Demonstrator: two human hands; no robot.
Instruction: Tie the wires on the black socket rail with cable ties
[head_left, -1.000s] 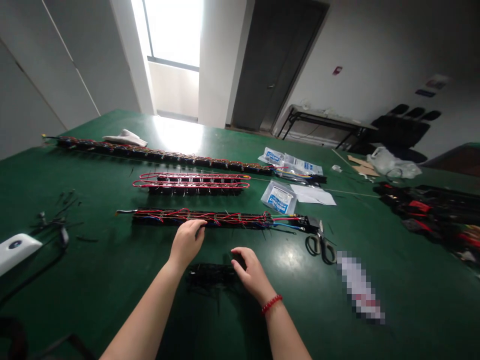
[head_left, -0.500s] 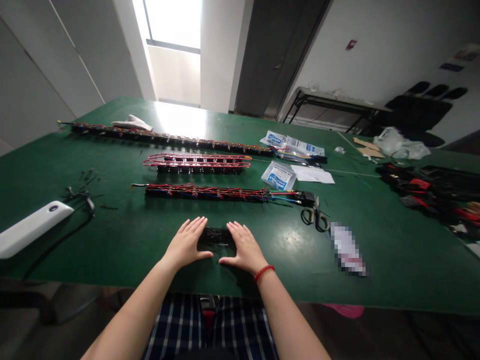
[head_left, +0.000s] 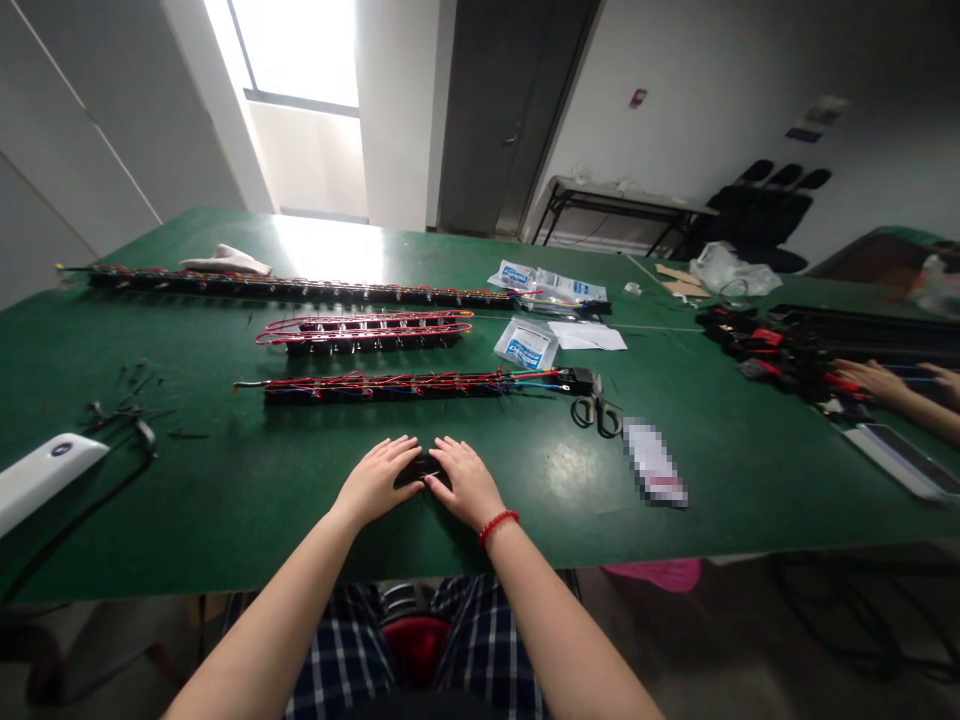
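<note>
A small bundle of thin black strips, which look like cable ties [head_left: 426,470], lies on the green table [head_left: 337,545] in front of me. My left hand [head_left: 382,482] cups its left end and my right hand [head_left: 463,482] its right end. Thumbs and fingertips nearly meet, and my palms hide most of the bundle. Just beyond, a black bar with red and blue wires [head_left: 390,387] lies crosswise. Scissors [head_left: 598,412] rest at its right end.
Farther back are a shorter bar with looped red wire [head_left: 367,333], a long wired bar [head_left: 300,288] and plastic packets [head_left: 527,343]. Black scraps [head_left: 124,412] and a white device [head_left: 49,475] lie at left. A co-worker's hands [head_left: 874,382] are over black-and-red parts at right.
My hands have moved toward each other, closing in on the black bundle from both ends. The view has turned right, bringing the co-worker's hands into sight.
</note>
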